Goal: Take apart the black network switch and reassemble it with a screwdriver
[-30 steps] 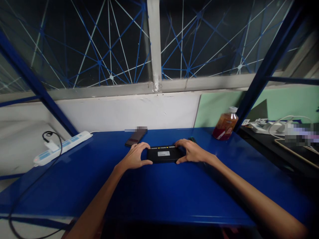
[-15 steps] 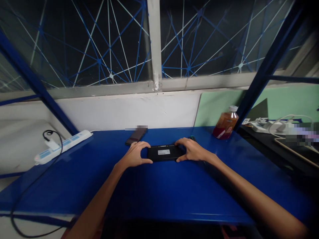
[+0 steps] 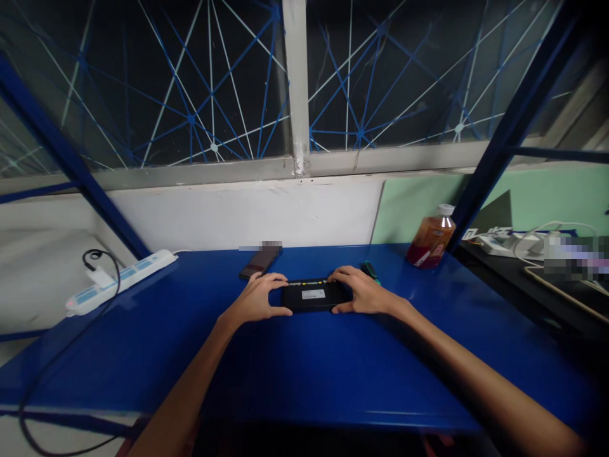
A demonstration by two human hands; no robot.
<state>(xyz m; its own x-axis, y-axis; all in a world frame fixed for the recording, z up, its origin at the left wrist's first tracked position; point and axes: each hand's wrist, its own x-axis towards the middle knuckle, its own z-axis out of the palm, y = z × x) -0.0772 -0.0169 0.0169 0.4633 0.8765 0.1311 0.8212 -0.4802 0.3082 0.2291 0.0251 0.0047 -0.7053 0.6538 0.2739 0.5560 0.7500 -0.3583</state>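
A flat black case (image 3: 313, 303) with a white label lies on the blue table, its long side running left to right. Small yellow and pale pieces show along its far edge; what they are I cannot make out. My left hand (image 3: 259, 297) grips the case's left end, thumb at the near side and fingers at the far side. Around the right end is my right hand (image 3: 359, 292), gripping in the same way. Just behind the right hand lies a dark and green object (image 3: 370, 271), partly hidden by it. A dark phone (image 3: 260, 260) rests beyond the left hand.
At the back right of the blue table (image 3: 304, 368) stands a bottle of reddish drink (image 3: 431, 238). A white power strip (image 3: 121, 282) with a black cable (image 3: 76, 339) lies at the left edge. Blue posts rise on both sides, with a wall and window behind.
My right hand has shifted slightly left along the case. Yellow and pale pieces now show more clearly at its far edge. More of the green object is visible.
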